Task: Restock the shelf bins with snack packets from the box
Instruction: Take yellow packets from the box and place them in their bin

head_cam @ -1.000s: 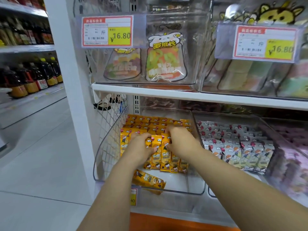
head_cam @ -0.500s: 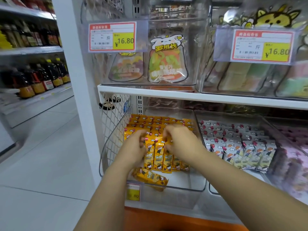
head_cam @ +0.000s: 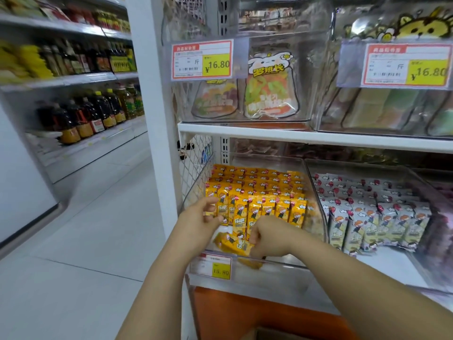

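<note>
Fingers (head_cam: 253, 238) of our right hand (head_cam: 269, 239) have left the upright row (head_cam: 267, 209) and curl on the loose yellow packets (head_cam: 232, 244) at six o'clock in the clear bin (head_cam: 274, 276); our left hand (head_cam: 201, 219) hangs, fingers apart. Only stragglers remain, we judge.

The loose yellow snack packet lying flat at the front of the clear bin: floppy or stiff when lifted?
Probably light and a little floppy: the loose yellow snack packet is a thin sachet, and the right hand seems to pinch one end. Likely slick: its film looks glossy. Being flat, it should not roll.
</note>
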Action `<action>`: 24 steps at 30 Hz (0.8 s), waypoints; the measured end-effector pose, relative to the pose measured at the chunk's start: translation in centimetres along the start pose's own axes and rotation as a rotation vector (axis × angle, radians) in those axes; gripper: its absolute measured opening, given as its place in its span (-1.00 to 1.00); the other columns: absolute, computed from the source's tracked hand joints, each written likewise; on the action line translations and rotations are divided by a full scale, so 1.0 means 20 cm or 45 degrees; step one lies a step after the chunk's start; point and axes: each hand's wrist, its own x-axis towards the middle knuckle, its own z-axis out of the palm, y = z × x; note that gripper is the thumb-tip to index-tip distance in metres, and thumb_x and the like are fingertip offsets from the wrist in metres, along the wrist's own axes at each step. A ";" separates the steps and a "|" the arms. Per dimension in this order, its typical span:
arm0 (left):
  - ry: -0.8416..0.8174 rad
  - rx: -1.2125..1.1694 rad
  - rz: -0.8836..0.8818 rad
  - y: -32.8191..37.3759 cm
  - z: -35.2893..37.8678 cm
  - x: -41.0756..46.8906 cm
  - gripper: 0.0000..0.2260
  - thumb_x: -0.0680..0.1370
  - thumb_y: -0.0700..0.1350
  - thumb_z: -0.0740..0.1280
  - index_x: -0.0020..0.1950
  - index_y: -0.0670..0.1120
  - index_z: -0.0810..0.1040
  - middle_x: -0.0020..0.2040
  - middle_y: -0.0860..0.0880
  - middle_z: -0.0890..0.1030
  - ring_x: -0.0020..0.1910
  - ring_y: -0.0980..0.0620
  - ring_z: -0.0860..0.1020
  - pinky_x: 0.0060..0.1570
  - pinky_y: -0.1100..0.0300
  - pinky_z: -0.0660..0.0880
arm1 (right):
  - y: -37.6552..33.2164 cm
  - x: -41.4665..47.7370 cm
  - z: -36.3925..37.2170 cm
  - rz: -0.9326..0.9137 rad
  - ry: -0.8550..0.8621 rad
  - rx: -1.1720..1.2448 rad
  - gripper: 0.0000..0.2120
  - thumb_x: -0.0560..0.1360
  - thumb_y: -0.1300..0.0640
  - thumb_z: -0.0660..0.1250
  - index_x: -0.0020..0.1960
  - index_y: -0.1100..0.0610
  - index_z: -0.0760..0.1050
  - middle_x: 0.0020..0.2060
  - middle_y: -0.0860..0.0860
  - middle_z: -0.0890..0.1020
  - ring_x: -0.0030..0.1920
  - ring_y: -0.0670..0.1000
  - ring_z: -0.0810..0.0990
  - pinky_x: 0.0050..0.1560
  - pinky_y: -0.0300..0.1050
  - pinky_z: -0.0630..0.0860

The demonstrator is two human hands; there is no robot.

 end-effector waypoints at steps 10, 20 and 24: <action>0.091 -0.166 -0.085 0.05 0.05 0.09 -0.57 0.49 -0.28 0.40 0.26 0.05 0.39 -0.01 0.07 0.52 -0.06 -0.01 0.58 0.05 -0.08 0.56 | -0.07 -0.08 -0.07 -0.137 0.439 0.381 -0.68 0.34 -0.01 0.53 0.02 0.02 0.52 -0.10 -0.05 0.55 -0.10 -0.07 0.51 -0.15 -0.22 0.43; -0.102 0.147 -0.141 0.00 0.17 0.25 -0.47 0.49 -0.35 0.36 0.35 0.09 0.38 0.34 -0.11 0.31 0.24 -0.11 0.45 0.27 0.03 0.44 | 0.02 -0.07 -0.10 -0.002 0.367 -0.205 -0.42 0.52 0.02 0.33 0.48 0.00 0.22 0.51 0.00 0.12 0.48 0.13 0.04 0.41 0.10 0.25; -0.202 0.215 -0.111 -0.02 0.19 0.27 -0.27 0.47 -0.37 0.36 0.49 0.16 0.19 0.40 -0.12 0.27 0.31 -0.11 0.41 0.32 0.03 0.37 | 0.03 -0.06 -0.09 0.004 0.320 -0.190 -0.43 0.53 0.07 0.31 0.49 0.00 0.20 0.53 0.01 0.06 0.49 0.13 0.05 0.39 0.12 0.28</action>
